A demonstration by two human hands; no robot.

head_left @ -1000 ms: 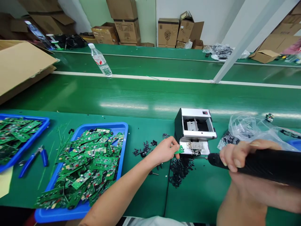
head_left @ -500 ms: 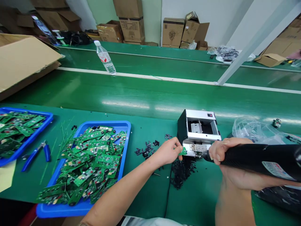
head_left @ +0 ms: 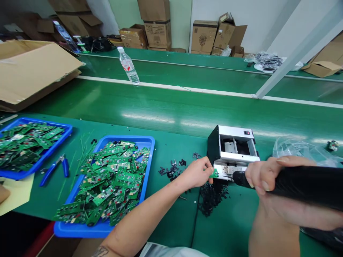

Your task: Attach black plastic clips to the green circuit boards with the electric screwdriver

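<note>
My left hand [head_left: 199, 172] pinches a small green circuit board [head_left: 214, 174] at the front left of a silver and black screw feeder [head_left: 235, 142]. In my right hand [head_left: 264, 175] lies a black electric screwdriver [head_left: 308, 184], held almost level with its nose pointing left. The nose is close to the metal block [head_left: 227, 170] on the feeder's front; whether it touches cannot be made out. Below the feeder is a heap of small black parts [head_left: 213, 196], and more black parts [head_left: 171, 169] are scattered left of my left hand.
A blue tray [head_left: 152, 153] piled with green circuit boards stands left of my arm, a second blue tray [head_left: 70, 131] farther left. Blue-handled cutters [head_left: 55, 170] lie between them. Another person's hand [head_left: 3, 193] rests on yellow paper [head_left: 20, 194]. A clear plastic bag [head_left: 292, 150] lies right.
The whole scene has shifted right in view as the head turned left. The screwdriver's nose has tilted slightly. Another person's hand now shows at the left edge. Both my hands keep their holds.
</note>
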